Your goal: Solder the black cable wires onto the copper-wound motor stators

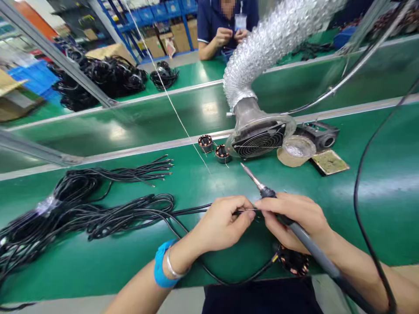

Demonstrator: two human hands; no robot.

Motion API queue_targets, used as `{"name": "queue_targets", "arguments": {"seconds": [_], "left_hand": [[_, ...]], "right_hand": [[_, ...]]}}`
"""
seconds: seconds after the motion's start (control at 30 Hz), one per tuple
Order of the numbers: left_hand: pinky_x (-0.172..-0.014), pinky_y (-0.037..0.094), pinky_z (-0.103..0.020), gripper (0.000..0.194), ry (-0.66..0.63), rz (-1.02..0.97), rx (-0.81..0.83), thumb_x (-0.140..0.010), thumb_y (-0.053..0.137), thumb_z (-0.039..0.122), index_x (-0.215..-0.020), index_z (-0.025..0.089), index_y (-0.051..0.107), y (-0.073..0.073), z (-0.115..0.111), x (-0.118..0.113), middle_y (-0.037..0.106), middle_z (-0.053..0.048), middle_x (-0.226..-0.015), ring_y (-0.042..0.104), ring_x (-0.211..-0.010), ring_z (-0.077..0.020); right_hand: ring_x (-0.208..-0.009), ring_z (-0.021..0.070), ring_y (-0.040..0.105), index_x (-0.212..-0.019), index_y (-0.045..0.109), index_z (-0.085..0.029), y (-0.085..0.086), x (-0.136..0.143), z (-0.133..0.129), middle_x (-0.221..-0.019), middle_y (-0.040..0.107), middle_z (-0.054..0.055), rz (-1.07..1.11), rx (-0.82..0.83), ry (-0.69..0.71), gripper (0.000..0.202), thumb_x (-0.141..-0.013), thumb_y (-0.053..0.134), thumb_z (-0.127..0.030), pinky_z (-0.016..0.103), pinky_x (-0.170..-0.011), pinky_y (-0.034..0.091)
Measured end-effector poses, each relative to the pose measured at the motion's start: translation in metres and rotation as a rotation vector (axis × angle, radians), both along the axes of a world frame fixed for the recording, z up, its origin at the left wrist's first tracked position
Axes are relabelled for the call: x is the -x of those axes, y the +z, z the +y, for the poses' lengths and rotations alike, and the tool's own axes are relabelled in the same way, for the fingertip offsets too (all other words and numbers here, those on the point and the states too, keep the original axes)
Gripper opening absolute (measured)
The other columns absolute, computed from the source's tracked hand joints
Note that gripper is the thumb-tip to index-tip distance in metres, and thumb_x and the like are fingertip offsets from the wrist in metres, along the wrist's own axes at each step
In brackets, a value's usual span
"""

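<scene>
My left hand, with a blue band at the wrist, pinches a black cable near its end. Close against it, my right hand is closed around a soldering iron whose metal tip points up and left, away from the cable. The right fingertips meet the thin wire end beside my left thumb; whether they grip it too I cannot tell. Partly under my right hand lies a copper-wound motor stator, with a black cable running to it. Two more stators, one left and one right, stand farther back.
Bundles of black cable cover the left side of the bench. A fume fan on a foil duct stands at the back, beside a round tub and a sponge tray. Across the bench sits another person.
</scene>
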State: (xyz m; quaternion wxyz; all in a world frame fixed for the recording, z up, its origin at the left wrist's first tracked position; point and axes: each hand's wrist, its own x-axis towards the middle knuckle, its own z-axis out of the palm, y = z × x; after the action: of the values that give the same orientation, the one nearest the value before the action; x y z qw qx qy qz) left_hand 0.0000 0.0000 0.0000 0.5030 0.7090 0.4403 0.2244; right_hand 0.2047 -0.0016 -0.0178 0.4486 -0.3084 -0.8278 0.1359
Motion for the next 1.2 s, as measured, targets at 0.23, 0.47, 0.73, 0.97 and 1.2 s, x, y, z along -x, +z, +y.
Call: {"name": "queue_targets", "arguments": {"seconds": [0.23,0.47,0.73,0.97,1.2], "left_hand": [[-0.061,0.036,-0.023,0.017,0.115,-0.175,0.209,-0.084,0.054,0.029,-0.072,0.017,0.058,-0.021,0.012,-0.008,0.054,0.003,-0.066,0.045,-0.062,-0.0104],[-0.059,0.038,-0.023,0.015,0.227,-0.183,0.217,-0.075,0.053,0.029,-0.067,0.017,0.056,-0.023,0.018,-0.017,0.053,0.003,-0.061,0.045,-0.059,-0.0104],[-0.054,0.034,-0.022,0.016,0.229,-0.124,0.192,-0.078,0.052,0.029,-0.068,0.017,0.057,-0.022,0.017,-0.018,0.051,0.003,-0.060,0.042,-0.056,-0.0100],[-0.054,0.032,-0.022,0.015,0.226,-0.094,0.158,-0.081,0.053,0.027,-0.070,0.017,0.058,-0.024,0.015,-0.016,0.050,0.004,-0.060,0.040,-0.055,-0.0094],[-0.055,0.033,-0.022,0.013,0.234,-0.073,0.135,-0.082,0.053,0.024,-0.072,0.018,0.059,-0.025,0.013,-0.015,0.049,0.005,-0.059,0.040,-0.055,-0.0092]], "right_hand": [[-0.059,0.0112,0.055,-0.120,0.064,-0.019,-0.002,-0.008,-0.001,-0.071,0.059,-0.002,-0.026,-0.044,-0.038,0.036,-0.091,0.058,0.000,0.024,-0.055,0.047],[-0.069,0.0183,0.065,-0.124,0.068,-0.019,0.016,-0.031,-0.016,-0.086,0.070,0.006,0.131,0.003,-0.096,0.036,-0.090,0.059,-0.013,0.032,-0.056,0.053],[-0.055,0.0137,0.055,-0.105,0.069,-0.017,0.019,-0.031,-0.018,-0.072,0.063,0.003,0.175,0.128,-0.083,0.024,-0.085,0.058,-0.011,0.028,-0.047,0.045],[-0.057,0.0137,0.056,-0.106,0.069,-0.017,0.019,-0.031,-0.018,-0.074,0.064,0.003,0.168,0.143,-0.071,0.025,-0.085,0.057,-0.010,0.028,-0.049,0.046],[-0.057,0.0134,0.056,-0.107,0.069,-0.016,0.019,-0.029,-0.017,-0.074,0.063,0.003,0.177,0.136,-0.072,0.026,-0.084,0.058,-0.009,0.029,-0.050,0.046]]}}
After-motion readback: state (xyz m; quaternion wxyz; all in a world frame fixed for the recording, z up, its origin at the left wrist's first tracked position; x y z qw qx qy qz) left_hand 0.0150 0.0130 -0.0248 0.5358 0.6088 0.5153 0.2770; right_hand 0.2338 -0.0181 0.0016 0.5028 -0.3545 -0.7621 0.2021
